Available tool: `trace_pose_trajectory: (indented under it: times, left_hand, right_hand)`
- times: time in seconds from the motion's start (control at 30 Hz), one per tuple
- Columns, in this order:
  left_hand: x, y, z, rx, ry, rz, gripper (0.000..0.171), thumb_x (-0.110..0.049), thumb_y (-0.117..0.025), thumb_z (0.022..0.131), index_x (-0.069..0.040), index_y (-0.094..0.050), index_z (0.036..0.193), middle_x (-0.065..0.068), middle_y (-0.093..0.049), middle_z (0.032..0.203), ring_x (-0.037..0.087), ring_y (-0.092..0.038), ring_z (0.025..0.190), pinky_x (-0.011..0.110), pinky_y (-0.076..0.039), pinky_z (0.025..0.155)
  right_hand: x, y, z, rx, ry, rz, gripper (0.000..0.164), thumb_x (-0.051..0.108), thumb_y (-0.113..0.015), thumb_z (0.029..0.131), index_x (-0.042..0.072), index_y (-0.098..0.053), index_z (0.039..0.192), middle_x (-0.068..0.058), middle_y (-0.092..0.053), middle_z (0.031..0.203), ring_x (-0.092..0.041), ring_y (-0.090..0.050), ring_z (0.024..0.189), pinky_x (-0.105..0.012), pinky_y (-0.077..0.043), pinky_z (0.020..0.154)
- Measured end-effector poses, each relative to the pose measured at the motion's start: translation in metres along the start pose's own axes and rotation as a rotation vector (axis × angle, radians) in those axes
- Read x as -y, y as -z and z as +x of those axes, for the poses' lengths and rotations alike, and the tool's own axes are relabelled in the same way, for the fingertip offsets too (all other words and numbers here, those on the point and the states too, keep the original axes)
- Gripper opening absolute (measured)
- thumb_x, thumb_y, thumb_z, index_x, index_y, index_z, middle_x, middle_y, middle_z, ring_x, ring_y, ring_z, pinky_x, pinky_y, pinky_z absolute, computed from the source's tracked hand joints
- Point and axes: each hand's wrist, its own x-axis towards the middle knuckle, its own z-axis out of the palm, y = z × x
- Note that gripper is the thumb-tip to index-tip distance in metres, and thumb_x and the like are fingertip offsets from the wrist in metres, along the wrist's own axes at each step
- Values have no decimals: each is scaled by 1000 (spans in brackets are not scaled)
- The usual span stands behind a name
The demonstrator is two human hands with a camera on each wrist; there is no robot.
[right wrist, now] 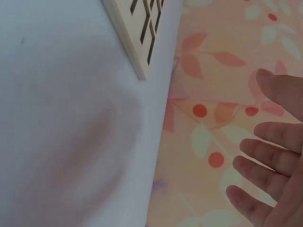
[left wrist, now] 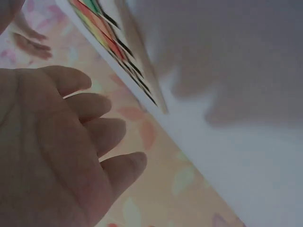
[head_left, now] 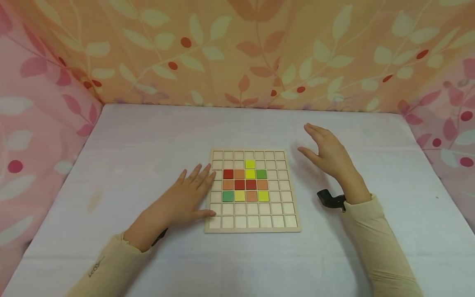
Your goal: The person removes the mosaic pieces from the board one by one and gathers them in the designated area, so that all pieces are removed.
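Note:
A square wooden grid board (head_left: pixel 252 227) lies on the white cloth, with several coloured square tiles in its middle cells. Red, orange, yellow and green show among them; one yellow tile (head_left: pixel 250 164) tops the group. My left hand (head_left: pixel 185 200) is at the board's left edge, fingers spread and straight; its palm and relaxed fingers fill the left of the left wrist view, holding nothing. Off the board's right side, my right hand (head_left: pixel 330 154) hovers above the cloth with fingers extended and thumb apart. The right wrist view shows that hand (right wrist: pixel 274 161) holding nothing.
White cloth (head_left: pixel 148 136) covers the table all round the board. Floral fabric walls (head_left: pixel 237 53) stand behind and at both sides. A black wrist camera (head_left: pixel 330 200) sits by the right cuff, and part of another shows below the left wrist.

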Motion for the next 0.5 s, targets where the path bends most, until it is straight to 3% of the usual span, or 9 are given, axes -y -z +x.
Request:
trace_pose_trajectory:
  times: [0.2, 0.5]
  left_hand:
    - [-19, -6, -2, 38, -32, -83, 92, -54, -58, 87, -3, -16, 151, 15, -5, 157, 34, -2, 143, 56, -9, 111]
    - [-17, -14, -1, 39, 2, -132, 89, -51, -57, 89, -1, -15, 150, 16, -4, 157, 34, -3, 143, 55, -10, 111]
  right_hand:
    - [11, -12, 4, 61, -46, 86, 55, 20, -67, 88, -5, -48, 134, -24, -51, 129, -39, -42, 124, -52, -31, 103]
    - [27, -32, 14, 94, -5, 235, 42, 18, -69, 88, -4, -59, 122, -17, -61, 117, -32, -53, 113, -49, -40, 96]
